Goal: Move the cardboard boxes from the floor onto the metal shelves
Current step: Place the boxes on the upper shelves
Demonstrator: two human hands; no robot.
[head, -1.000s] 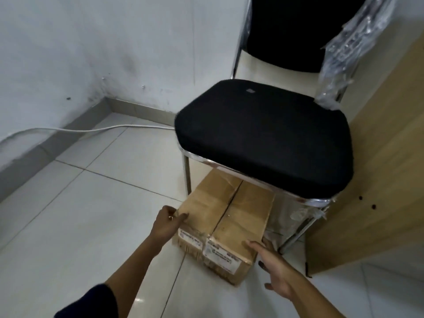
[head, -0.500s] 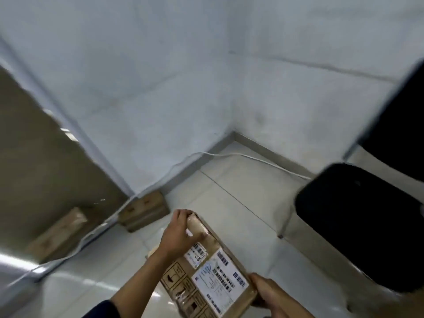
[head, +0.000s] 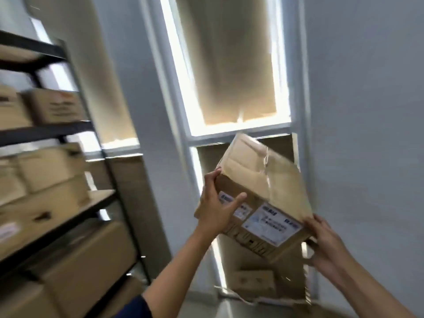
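Note:
I hold a brown cardboard box (head: 259, 198) with white shipping labels up in the air, tilted, in front of a window. My left hand (head: 218, 207) grips its left end, thumb on the labelled face. My right hand (head: 325, 244) holds its lower right corner, fingers curled under it. The black metal shelves (head: 68, 131) stand at the left, apart from the box, and carry several cardboard boxes (head: 55, 106) on each level.
A tall window (head: 231, 65) covered with brown paper glows behind the box. A white wall (head: 367, 111) fills the right side. Another small box (head: 254, 281) lies low behind the torn paper of the bottom pane.
The box has come off the floor from under the chair and now sits high in both hands. My view has swung left and up, from the chair corner to the shelves and window.

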